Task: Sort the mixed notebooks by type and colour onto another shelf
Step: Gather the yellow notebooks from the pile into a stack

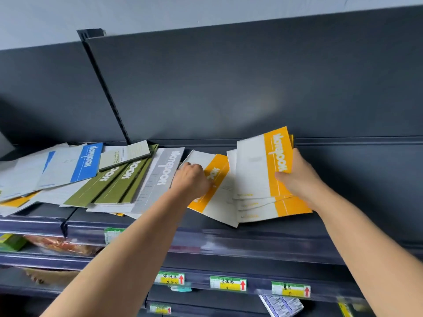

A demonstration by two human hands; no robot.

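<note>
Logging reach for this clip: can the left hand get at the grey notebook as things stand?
Probably yes: the grey notebook lies beside the left hand, nothing covering its grey band, though that hand grips a yellow notebook.

Your right hand (297,177) grips a fanned stack of orange-and-white paper notebooks (254,179) on the dark grey metal shelf (354,197). Your left hand (191,179) curls its fingers on a single orange-and-white notebook (217,202) just beside that stack. Further left lies a loose pile of blue, olive-green and grey notebooks (109,179).
</note>
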